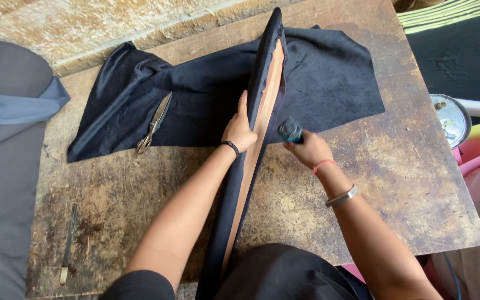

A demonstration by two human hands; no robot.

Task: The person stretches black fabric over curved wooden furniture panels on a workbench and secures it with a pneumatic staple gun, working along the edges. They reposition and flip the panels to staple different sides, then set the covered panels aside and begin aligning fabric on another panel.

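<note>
Head view shows a person standing a long thin wooden board on its edge on a worn wooden table, and dark cloth is wrapped over this board. The left hand presses flat against the left side of the board, fingers nearly straight, holding the cloth against the wood. The right hand is closed around a small dark tool, maybe a stapler, with its head just beside the right face of the board. It seems the covering is partly done: the cloth already lies over the upper edge, but a long strip of bare wood is visible on the right face, and much loose cloth spreads on the table behind. A pair of scissors rests on the cloth to the left, untouched.
</note>
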